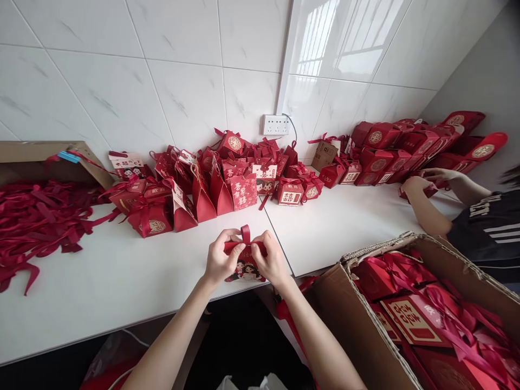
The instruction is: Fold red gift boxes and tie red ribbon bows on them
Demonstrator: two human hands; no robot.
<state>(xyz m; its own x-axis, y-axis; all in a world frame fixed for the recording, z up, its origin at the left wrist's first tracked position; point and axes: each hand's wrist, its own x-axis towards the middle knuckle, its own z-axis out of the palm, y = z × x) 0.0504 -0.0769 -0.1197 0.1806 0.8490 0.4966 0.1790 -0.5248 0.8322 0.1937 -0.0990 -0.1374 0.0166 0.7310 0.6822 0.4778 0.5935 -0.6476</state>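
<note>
A small red gift box (245, 271) with a cartoon couple on its front is at the table's near edge, between my hands. A dark red ribbon (245, 234) stands up in a loop at its top. My left hand (221, 257) is closed, thumb and fingers pinching the ribbon left of the loop. My right hand (271, 261) is also closed, pinching the ribbon on the loop's right. The thumbs almost meet below the loop. Fingers hide most of the box's upper part, and whether they also grip the box itself I cannot tell.
Finished-looking red boxes (203, 195) line the wall on the white table (122, 292). Loose ribbons (44, 227) spill from a carton at left. An open cardboard box (345, 292) of red boxes stands at right. Beyond it, another person's hands (426, 181) work near stacked boxes (390, 141).
</note>
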